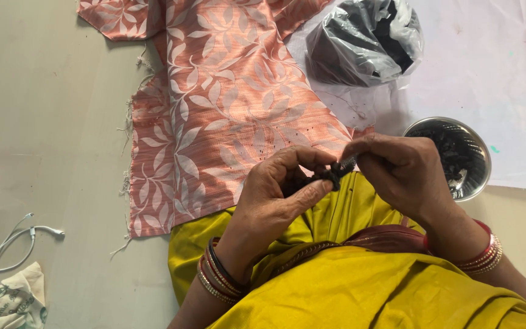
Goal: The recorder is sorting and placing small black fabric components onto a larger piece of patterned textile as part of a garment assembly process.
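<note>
Left hand: the left hand [278,192] is curled, and a small dark, fibrous clump [331,174] is pinched between its thumb and fingers above the yellow-clad lap.
Right hand: the right hand [400,167] is closed on the other end of the same dark clump, with the fingertips bent down onto it; the two hands nearly touch.
Dark clump: it is held in the air between both hands, over the near edge of the peach cloth and just left of the steel bowl.
Wrists: red and gold bangles [220,275] are worn on the left wrist, and a similar set is seen on the right.
Peach cloth: a peach-pink fabric piece with a white leaf print [214,103] is spread flat on the floor [44,122], reaching from the far edge towards the lap.
Steel bowl: a round shiny metal bowl [481,159] holding dark pieces is set on a white sheet [488,61], just right of the right hand.
Plastic bag: a clear plastic bag of dark material [363,39] is placed at the far edge, beyond the bowl.
White cable: a thin white cable [16,240] is laid at the near left of the floor, beside a printed cloth bag [10,301].
</note>
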